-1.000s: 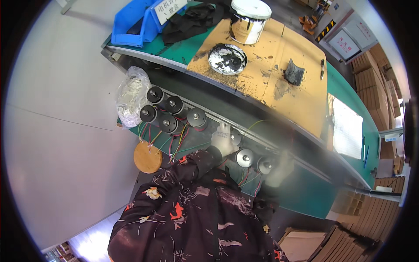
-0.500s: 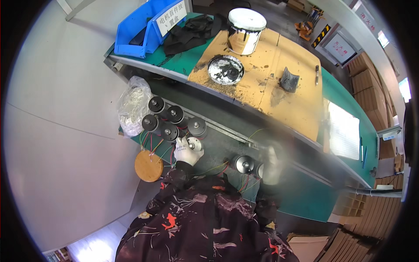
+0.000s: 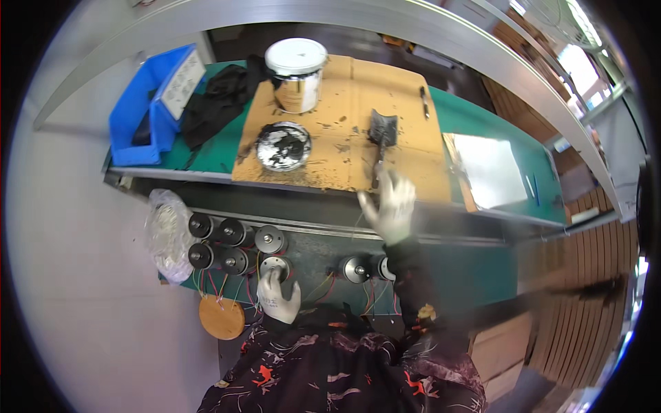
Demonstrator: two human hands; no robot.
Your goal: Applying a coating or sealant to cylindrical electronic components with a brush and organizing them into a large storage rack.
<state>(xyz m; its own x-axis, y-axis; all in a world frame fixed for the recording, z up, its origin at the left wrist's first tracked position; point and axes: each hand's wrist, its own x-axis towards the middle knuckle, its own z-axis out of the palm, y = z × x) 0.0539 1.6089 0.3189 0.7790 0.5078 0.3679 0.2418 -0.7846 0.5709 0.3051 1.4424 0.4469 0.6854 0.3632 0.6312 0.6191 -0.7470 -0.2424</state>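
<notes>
My gloved left hand (image 3: 277, 296) rests at a silver-topped motor (image 3: 275, 267), its fingertips at the near edge of the top and its thumb held apart. My gloved right hand (image 3: 392, 206) reaches over the bench's front edge, fingers and thumb spread. Just beyond its fingers is the handle of a black-smeared scraper (image 3: 383, 129) lying on cardboard (image 3: 337, 172). Several black-topped motors (image 3: 233, 232) and another silver one (image 3: 270, 239) stand beyond and left of my left hand. Two more motors, one silver-topped (image 3: 356, 270), stand to the right, the other partly hidden by my right sleeve.
A white-lidded bucket (image 3: 296, 79) and a round lid smeared black and white (image 3: 284, 146) stand on the cardboard. Around them are a blue bin (image 3: 138, 113), black cloth (image 3: 217, 103), pen (image 3: 424, 103) and paper (image 3: 490, 168). Motor wires hang near a round wooden piece (image 3: 222, 317).
My right hand has moved from the right-hand motors up and forward toward the scraper. My left hand's thumb has come away from its motor. The whole view has turned.
</notes>
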